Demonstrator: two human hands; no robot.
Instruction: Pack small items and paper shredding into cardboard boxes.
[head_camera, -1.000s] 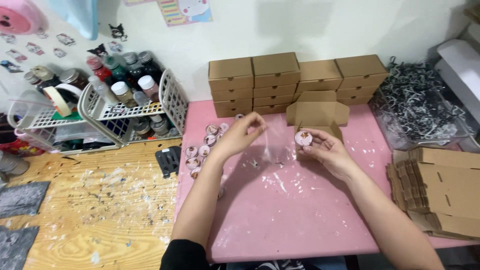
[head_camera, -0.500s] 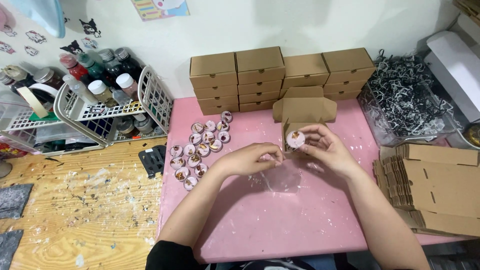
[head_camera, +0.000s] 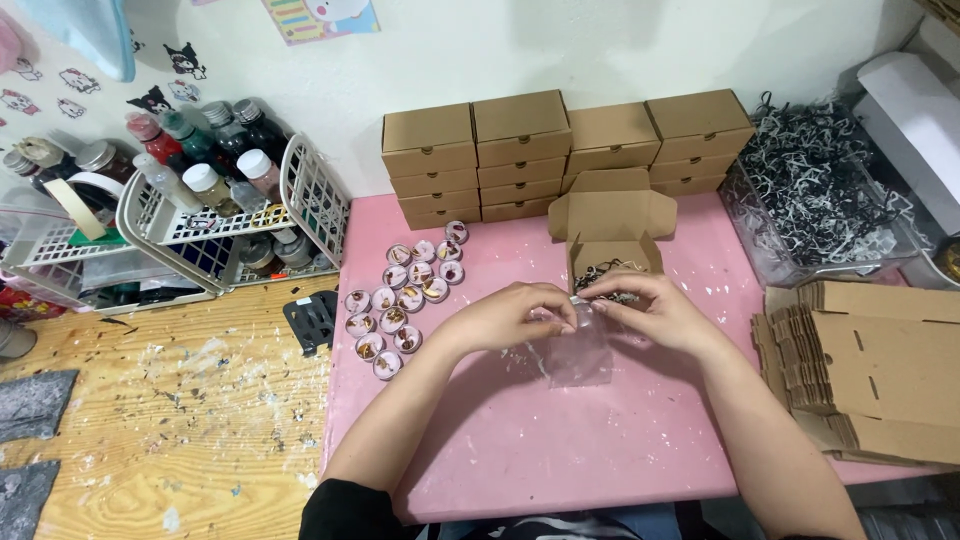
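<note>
Left hand pinching top edge of clear pouch; right hand pinching same edge, fingers curled. Pouch hanging over pink mat, in front of open box, long axis running toward person, mouth pointing away. Best keeping the mouth taut, level.

Pink mat, flecked with white paint. Plain brown cardboard boxes stacked behind it. Little round pieces look pinkish-white with dark red centres (hard to tell). Black-and-white paper shred; the wooden table is paint-spattered.
</note>
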